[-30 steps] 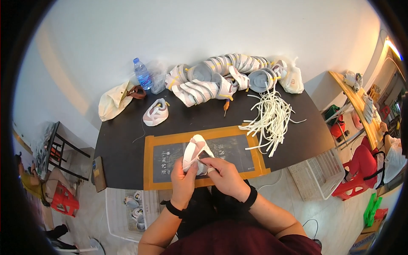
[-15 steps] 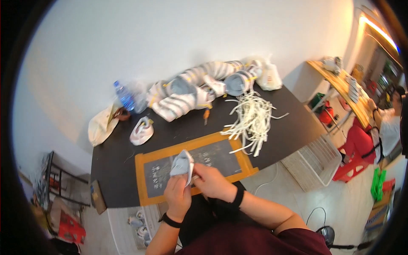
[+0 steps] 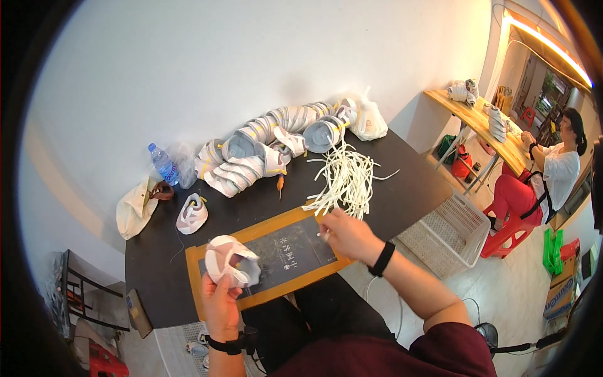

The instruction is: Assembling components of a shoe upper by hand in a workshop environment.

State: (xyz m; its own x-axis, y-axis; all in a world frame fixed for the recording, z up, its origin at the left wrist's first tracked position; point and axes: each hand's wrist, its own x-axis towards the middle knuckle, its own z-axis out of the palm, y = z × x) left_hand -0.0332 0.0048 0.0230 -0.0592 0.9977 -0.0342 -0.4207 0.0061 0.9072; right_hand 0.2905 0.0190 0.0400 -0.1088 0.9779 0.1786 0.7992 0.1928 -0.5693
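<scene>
My left hand (image 3: 220,305) grips a white and pinkish shoe upper (image 3: 225,259) by its lower edge, holding it up over the left part of the dark board (image 3: 286,251) edged with orange-brown tape. The upper's grey lining and opening face right. My right hand (image 3: 347,234) is over the board's right part, just below a loose pile of white laces (image 3: 345,179). Its fingers are pinched together, and a small whitish bit shows at the fingertips; I cannot make out what it is. Another similar upper (image 3: 192,213) lies alone on the table at the left.
Nested shoe uppers (image 3: 242,166) line the back of the dark table (image 3: 408,188), with a white plastic bag (image 3: 369,119), a water bottle (image 3: 164,164), a cream cap (image 3: 135,210) and an orange-handled tool (image 3: 280,183). A plastic crate (image 3: 443,232) stands at right; a co-worker (image 3: 553,169) sits beyond.
Both hands were together on the upper; now my left hand holds it alone, farther left and turned. My right hand has let go and moved right towards the laces. The view has shifted.
</scene>
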